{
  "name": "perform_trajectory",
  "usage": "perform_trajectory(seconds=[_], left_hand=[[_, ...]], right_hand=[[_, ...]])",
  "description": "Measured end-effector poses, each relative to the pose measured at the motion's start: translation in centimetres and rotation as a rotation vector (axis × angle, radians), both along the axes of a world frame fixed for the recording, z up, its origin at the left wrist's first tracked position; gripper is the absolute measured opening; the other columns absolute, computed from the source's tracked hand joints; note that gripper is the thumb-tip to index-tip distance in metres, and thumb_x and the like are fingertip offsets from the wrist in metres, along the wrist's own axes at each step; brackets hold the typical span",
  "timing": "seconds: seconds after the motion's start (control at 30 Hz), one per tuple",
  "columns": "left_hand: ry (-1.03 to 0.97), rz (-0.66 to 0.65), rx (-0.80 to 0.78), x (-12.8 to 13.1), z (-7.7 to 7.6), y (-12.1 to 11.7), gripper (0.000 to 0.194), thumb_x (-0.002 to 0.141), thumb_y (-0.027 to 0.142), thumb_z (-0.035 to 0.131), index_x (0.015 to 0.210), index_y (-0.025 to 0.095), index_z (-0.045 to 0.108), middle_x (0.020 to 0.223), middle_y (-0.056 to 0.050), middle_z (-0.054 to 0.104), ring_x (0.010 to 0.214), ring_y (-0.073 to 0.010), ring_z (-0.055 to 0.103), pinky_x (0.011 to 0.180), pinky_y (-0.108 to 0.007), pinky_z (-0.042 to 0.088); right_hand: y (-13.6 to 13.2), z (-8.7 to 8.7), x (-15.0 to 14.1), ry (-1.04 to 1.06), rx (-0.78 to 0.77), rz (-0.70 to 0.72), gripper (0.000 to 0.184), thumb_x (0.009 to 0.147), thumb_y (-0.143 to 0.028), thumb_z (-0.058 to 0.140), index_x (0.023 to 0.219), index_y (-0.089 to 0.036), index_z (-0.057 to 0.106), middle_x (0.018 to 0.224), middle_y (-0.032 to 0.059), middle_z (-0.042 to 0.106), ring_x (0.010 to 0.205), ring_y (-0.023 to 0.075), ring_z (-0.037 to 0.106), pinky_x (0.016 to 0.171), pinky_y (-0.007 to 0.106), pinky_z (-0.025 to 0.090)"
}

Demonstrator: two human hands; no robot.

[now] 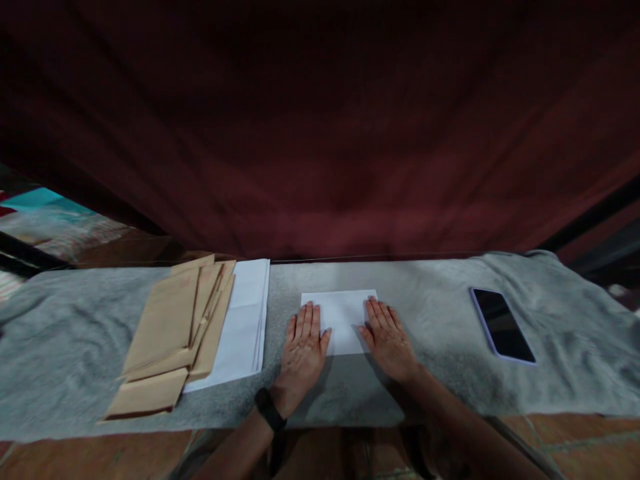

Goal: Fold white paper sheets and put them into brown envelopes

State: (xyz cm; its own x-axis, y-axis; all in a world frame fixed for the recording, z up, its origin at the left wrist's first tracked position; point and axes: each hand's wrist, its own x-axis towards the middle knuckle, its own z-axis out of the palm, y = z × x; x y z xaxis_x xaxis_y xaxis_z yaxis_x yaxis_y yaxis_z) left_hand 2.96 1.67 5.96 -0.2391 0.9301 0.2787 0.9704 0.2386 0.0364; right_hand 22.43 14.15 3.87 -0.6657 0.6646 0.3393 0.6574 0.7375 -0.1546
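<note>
A folded white paper (341,315) lies on the grey cloth (430,313) in the middle. My left hand (301,352) lies flat on the paper's left edge, fingers stretched out, a black band on its wrist. My right hand (387,337) lies flat on the paper's right edge, fingers together and extended. Neither hand grips anything; both press down on the sheet.
To the left, several brown envelopes (170,333) overlap a stack of white sheets (244,327). A dark phone (502,325) lies face up at the right. A dark red curtain (320,133) hangs behind the cloth-covered surface. Tiled floor shows below.
</note>
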Motion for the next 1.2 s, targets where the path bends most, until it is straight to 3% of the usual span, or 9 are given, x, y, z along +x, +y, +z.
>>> perform_trajectory(seconds=[0.23, 0.43, 0.6, 0.73, 0.93, 1.2], left_hand=[[-0.004, 0.075, 0.005, -0.9, -0.2, -0.8, 0.059, 0.104, 0.037, 0.03, 0.154, 0.005, 0.034, 0.158, -0.02, 0.038, 0.149, -0.0303, 0.033, 0.12, -0.053, 0.033], [-0.009, 0.109, 0.054, -1.1, 0.3, -1.2, 0.061, 0.103, 0.034, 0.033, 0.157, 0.007, 0.026, 0.159, -0.021, 0.038, 0.15, -0.0314, 0.032, 0.121, -0.054, 0.031], [-0.062, -0.064, 0.063, 1.8, 1.1, -1.2, 0.064, 0.103, 0.027, 0.032, 0.161, 0.012, 0.01, 0.164, -0.015, 0.031, 0.152, -0.0254, 0.026, 0.122, -0.048, 0.032], [-0.076, -0.176, 0.033, 3.8, 0.5, -1.7, 0.066, 0.101, 0.019, 0.03, 0.161, 0.01, 0.004, 0.164, -0.016, 0.028, 0.152, -0.024, 0.025, 0.122, -0.047, 0.033], [-0.053, -0.128, 0.036, 3.3, -0.8, -2.4, 0.07, 0.101, 0.026, 0.037, 0.161, 0.009, 0.004, 0.163, -0.019, 0.029, 0.151, -0.027, 0.027, 0.121, -0.049, 0.033], [-0.021, -0.021, 0.074, 2.0, -0.8, -3.0, 0.07, 0.102, 0.035, 0.039, 0.16, 0.007, 0.011, 0.162, -0.021, 0.031, 0.151, -0.0304, 0.029, 0.119, -0.051, 0.036]], right_hand=[[0.2, -0.2, 0.6, -0.006, -0.003, -0.049, 0.066, 0.105, -0.048, 0.033, 0.156, -0.007, 0.031, 0.158, 0.0182, 0.04, 0.145, 0.0309, 0.04, 0.119, 0.051, 0.03], [0.2, 0.5, 0.8, 0.033, 0.007, -0.078, 0.066, 0.106, -0.045, 0.032, 0.159, -0.007, 0.023, 0.159, 0.0199, 0.036, 0.146, 0.0335, 0.038, 0.118, 0.054, 0.032], [-2.2, 1.8, -0.6, 0.073, -0.049, 0.109, 0.064, 0.107, -0.04, 0.03, 0.162, -0.014, 0.01, 0.163, 0.0145, 0.032, 0.149, 0.0276, 0.033, 0.12, 0.049, 0.034], [-4.5, 1.7, -1.4, 0.074, -0.042, 0.232, 0.066, 0.107, -0.04, 0.032, 0.162, -0.017, 0.006, 0.163, 0.0119, 0.033, 0.149, 0.0234, 0.033, 0.121, 0.045, 0.035], [-4.7, 0.6, -0.5, 0.06, 0.046, 0.179, 0.07, 0.106, -0.043, 0.037, 0.162, -0.012, 0.01, 0.161, 0.0158, 0.036, 0.148, 0.0263, 0.036, 0.12, 0.047, 0.035], [-3.4, 0.2, 0.9, 0.032, 0.085, 0.078, 0.07, 0.106, -0.044, 0.036, 0.161, -0.008, 0.012, 0.159, 0.0203, 0.036, 0.145, 0.0312, 0.04, 0.118, 0.049, 0.036]])
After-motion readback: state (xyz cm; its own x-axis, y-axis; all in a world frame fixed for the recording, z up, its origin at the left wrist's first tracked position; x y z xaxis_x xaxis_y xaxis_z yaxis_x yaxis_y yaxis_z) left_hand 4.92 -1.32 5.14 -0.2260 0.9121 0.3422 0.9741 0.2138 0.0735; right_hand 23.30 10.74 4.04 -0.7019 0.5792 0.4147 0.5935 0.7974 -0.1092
